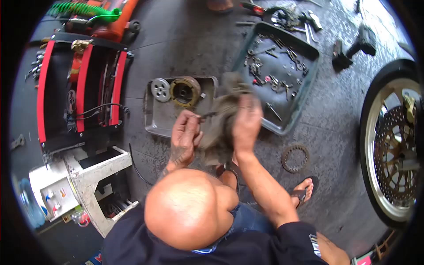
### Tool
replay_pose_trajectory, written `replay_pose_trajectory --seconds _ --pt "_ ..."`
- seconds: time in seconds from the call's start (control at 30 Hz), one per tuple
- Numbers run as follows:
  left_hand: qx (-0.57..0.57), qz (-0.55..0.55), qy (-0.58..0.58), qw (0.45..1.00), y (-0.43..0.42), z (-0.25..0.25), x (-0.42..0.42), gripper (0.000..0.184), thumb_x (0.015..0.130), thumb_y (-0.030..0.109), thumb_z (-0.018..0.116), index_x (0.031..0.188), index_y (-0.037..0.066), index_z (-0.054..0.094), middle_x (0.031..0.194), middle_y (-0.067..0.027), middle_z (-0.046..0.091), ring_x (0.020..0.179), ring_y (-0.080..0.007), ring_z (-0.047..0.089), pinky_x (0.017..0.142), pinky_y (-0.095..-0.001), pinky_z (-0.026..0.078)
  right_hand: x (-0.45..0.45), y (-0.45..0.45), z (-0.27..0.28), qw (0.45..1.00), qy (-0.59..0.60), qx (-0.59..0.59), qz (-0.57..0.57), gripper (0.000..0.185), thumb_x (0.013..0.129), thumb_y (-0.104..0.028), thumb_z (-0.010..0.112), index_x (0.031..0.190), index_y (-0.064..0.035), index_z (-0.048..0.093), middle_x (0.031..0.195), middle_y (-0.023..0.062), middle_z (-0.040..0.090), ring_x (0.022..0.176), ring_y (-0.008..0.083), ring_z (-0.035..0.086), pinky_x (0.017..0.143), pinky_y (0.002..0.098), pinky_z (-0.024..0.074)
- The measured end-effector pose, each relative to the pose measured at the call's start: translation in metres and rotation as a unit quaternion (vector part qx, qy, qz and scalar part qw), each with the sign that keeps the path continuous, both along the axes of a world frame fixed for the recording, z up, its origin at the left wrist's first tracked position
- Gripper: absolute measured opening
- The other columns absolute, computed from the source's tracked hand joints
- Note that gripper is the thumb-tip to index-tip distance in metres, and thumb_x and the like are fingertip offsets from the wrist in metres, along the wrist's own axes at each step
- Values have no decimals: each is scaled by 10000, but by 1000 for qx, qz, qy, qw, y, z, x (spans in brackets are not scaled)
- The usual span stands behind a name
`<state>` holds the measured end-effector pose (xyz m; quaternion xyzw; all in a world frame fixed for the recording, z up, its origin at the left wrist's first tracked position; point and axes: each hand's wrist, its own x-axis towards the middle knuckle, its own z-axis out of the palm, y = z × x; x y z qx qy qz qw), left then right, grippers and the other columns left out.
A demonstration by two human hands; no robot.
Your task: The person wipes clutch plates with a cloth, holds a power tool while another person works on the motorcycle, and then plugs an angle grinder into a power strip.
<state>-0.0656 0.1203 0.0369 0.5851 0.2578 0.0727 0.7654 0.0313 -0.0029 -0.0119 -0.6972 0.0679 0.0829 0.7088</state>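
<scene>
My left hand is closed around a small dark part whose end pokes out toward the cloth; its shape is too small to tell. In my right hand is a grey-brown rag, blurred by motion and hanging between the two hands. Behind the left hand lies a metal tray with a silver round plate and a brownish ring-shaped drum. Beyond the right hand, a larger green-grey tray holds several bolts, springs and small parts.
A toothed ring lies on the floor near my sandaled foot. At the right stands a wheel with a brake disc; a cordless tool lies behind it. Red-edged tool trays and a white stand are at the left.
</scene>
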Motion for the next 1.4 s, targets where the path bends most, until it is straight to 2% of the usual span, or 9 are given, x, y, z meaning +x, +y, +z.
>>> replay_pose_trajectory --seconds 0.1,0.37,0.47,0.53,0.63,0.9,1.03,1.13,1.4 --pt "-43 154 -75 984 5 6 4 133 999 245 489 927 135 513 596 67 297 424 -35 174 399 -228 139 -7 -6 -19 926 29 367 -80 192 915 -112 589 1071 -2 602 1049 79 652 954 196 620 835 298 480" --pt "78 258 -93 958 10 1 9 212 1019 246 424 882 99 487 658 82 393 542 -9 315 489 -181 261 -11 38 32 978 -33 61 199 274 853 -134 674 1057 29 590 909 213 678 885 309 678 762 341 495" --pt "3 252 -44 967 29 0 1 302 1025 314 392 1043 64 560 879 -1 595 795 -103 573 734 -231 470 -8 31 53 936 -91 31 339 292 848 -188 693 1023 31 613 913 228 670 906 365 655 746 360 500" --pt "305 191 25 933 35 -3 -10 370 1023 320 389 1230 31 492 1255 -117 493 1188 -190 453 1040 -318 346 -17 46 48 962 -129 53 236 269 887 -200 664 1021 32 640 913 165 696 814 201 654 744 326 494" --pt "12 176 -76 981 -10 -7 -53 687 994 219 471 1511 70 45 1538 -86 170 1380 -206 234 1136 -375 220 -18 72 33 969 -7 223 103 252 963 -151 544 1109 51 581 980 106 641 890 171 567 817 298 450" --pt "-80 419 -65 902 3 -17 -8 479 952 326 560 1294 -2 489 1226 -104 573 1123 -182 523 971 -287 402 -35 56 -1 912 -81 140 377 376 908 -27 517 1276 30 472 1245 126 522 1169 222 470 1008 340 357" --pt "336 235 71 909 24 -19 -20 442 934 282 567 1275 3 532 1166 -198 617 1008 -318 623 886 -321 476 -9 50 44 935 -43 165 311 367 989 -178 448 1293 26 468 1194 118 530 1088 201 493 939 326 391" --pt "739 16 39 673 32 -41 -33 531 887 194 623 1346 1 440 1173 -289 573 774 -324 624 677 -380 517 -1 48 60 939 12 201 278 335 1023 -219 401 1224 16 528 956 41 539 849 117 484 747 249 393" --pt "427 158 -77 887 34 17 -23 273 939 173 558 1116 -34 556 1028 -204 652 983 -241 653 808 -343 494 6 48 52 953 -70 108 274 245 1024 -194 413 1029 -4 567 793 -11 484 704 84 411 612 222 338"
